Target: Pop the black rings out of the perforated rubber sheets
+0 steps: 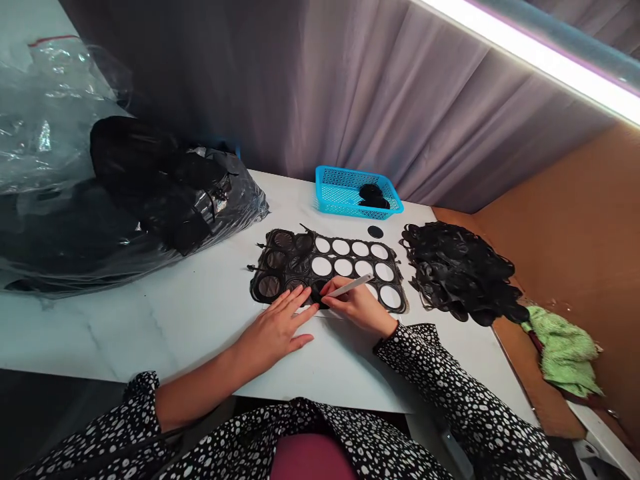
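Note:
A black sheet with rows of round cut-outs point(333, 257) lies on the white table. Several of its circles on the right show white, while those at the left are filled with dark discs. My left hand point(283, 325) rests palm down on the sheet's front edge, fingers stretched out. Between the fingers of my right hand point(357, 305) is a slim white pen-like tool point(353, 285), slanting up to the right. Its tip, hidden by my fingers, is at a dark circle in the front row. One loose black disc point(375, 232) lies behind the sheet.
At the back stands a blue plastic basket point(325, 200) with black discs inside. A heap of black cut pieces point(457, 270) covers the table's right side. Large plastic bags of black material point(150, 200) fill the left. A green cloth point(565, 350) lies beyond the right edge.

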The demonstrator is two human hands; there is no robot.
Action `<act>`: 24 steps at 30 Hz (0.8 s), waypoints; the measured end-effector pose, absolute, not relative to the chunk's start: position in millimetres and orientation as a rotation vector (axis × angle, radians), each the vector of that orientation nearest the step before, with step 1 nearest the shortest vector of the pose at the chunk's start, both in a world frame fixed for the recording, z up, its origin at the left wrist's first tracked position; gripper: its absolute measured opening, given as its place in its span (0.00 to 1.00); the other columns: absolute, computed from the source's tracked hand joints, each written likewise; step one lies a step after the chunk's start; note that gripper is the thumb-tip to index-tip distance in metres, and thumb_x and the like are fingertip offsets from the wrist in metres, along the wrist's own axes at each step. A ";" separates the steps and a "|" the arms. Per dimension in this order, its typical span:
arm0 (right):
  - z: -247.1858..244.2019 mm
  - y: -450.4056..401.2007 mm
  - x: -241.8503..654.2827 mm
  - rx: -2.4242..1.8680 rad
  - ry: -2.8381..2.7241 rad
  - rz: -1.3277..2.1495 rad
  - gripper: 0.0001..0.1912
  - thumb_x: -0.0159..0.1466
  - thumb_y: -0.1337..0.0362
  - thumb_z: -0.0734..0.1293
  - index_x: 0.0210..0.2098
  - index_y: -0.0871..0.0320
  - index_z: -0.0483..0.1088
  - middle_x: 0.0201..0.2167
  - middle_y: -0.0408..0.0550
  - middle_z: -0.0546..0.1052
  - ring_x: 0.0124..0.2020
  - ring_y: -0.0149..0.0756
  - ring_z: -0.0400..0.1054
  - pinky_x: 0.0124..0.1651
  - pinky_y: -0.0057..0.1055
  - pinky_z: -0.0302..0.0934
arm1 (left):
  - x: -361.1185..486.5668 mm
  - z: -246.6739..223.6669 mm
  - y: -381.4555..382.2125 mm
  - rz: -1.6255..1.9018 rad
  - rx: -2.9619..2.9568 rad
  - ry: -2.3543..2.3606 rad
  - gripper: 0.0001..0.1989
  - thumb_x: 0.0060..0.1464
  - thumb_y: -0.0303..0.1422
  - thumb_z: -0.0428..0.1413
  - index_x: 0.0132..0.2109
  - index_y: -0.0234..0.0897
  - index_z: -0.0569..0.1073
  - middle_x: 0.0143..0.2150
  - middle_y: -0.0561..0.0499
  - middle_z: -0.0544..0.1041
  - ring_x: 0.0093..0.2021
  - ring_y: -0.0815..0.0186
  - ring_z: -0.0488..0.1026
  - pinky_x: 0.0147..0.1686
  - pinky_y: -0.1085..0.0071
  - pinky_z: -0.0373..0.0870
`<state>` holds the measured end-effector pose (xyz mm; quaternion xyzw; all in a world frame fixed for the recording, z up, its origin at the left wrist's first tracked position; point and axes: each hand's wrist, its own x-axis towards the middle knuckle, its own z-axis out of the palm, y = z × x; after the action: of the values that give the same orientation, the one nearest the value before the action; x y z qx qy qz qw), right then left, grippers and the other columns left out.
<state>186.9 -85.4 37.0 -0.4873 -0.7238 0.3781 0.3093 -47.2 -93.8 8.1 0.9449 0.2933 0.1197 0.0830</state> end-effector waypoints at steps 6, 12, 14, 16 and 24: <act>34.5 -88.6 181.8 -1.284 -1.981 0.899 0.09 0.64 0.66 0.66 0.28 0.57 0.66 0.33 0.46 0.74 0.33 0.34 0.67 0.36 0.31 0.61 | -48.9 6.1 -93.2 0.374 2.834 0.848 0.25 0.67 0.45 0.48 0.65 0.38 0.62 0.70 0.39 0.56 0.70 0.51 0.52 0.64 0.52 0.57; 27.0 -92.0 186.0 -1.244 -2.334 0.319 0.06 0.67 0.69 0.60 0.35 0.57 0.68 0.36 0.53 0.76 0.37 0.40 0.67 0.41 0.36 0.61 | -48.2 7.7 -95.7 0.365 2.834 0.890 0.25 0.66 0.44 0.51 0.64 0.39 0.63 0.71 0.38 0.53 0.70 0.49 0.50 0.64 0.52 0.58; 30.5 -76.5 207.8 -1.399 -2.151 0.107 0.07 0.67 0.69 0.58 0.36 0.57 0.67 0.35 0.53 0.76 0.36 0.41 0.68 0.40 0.35 0.60 | -47.5 8.1 -96.0 0.367 2.833 0.900 0.25 0.65 0.44 0.51 0.65 0.40 0.63 0.71 0.38 0.54 0.70 0.48 0.51 0.63 0.51 0.58; 38.6 -56.8 230.8 -1.623 -1.861 -0.058 0.08 0.67 0.68 0.57 0.33 0.57 0.66 0.33 0.52 0.76 0.33 0.40 0.68 0.37 0.34 0.59 | -47.5 9.7 -96.5 0.373 2.829 0.902 0.25 0.65 0.43 0.51 0.65 0.40 0.63 0.71 0.38 0.53 0.70 0.48 0.51 0.64 0.51 0.57; 47.1 -53.9 172.6 -1.409 -1.936 0.566 0.04 0.63 0.68 0.63 0.31 0.55 0.66 0.35 0.46 0.79 0.32 0.35 0.71 0.35 0.29 0.60 | -63.9 11.4 -111.7 0.582 2.814 1.149 0.26 0.67 0.44 0.47 0.63 0.29 0.64 0.66 0.34 0.62 0.67 0.51 0.59 0.62 0.53 0.62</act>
<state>172.6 -53.9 47.1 -0.5398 -0.7417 0.2170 0.3338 -63.9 -111.7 11.4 0.9091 0.3711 0.1878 0.0234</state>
